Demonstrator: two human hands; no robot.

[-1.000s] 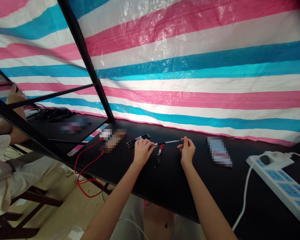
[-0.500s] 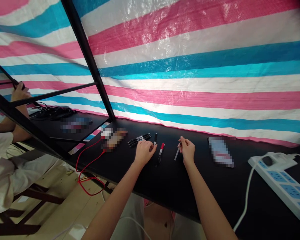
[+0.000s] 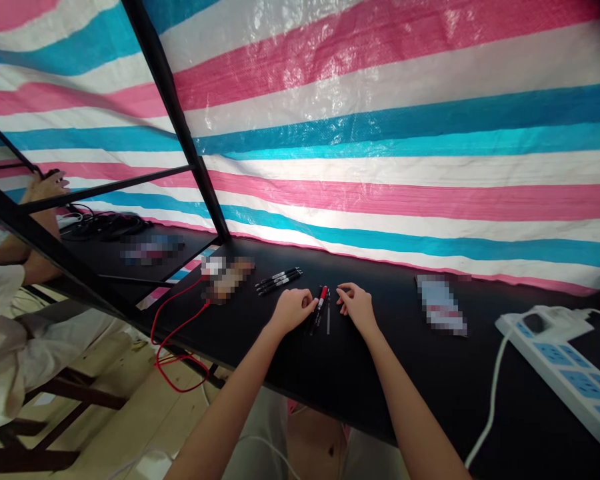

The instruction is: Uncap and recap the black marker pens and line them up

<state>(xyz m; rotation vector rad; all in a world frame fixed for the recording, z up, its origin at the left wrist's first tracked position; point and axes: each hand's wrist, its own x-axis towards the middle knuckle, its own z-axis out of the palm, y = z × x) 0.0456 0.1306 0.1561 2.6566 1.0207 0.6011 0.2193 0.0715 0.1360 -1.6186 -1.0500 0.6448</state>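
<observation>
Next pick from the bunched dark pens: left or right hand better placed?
Probably the left hand: it's close to the dark pens, though whether it holds anything is unclear. The right hand is farther off, with the red-topped pen and left hand between.

Head-worn view across a black worktop
The camera faced forward and down from above the person's forearms; the left hand and right hand lay at middle distance, near the centre, and a striped sheet behind spanned the upper half.
</observation>
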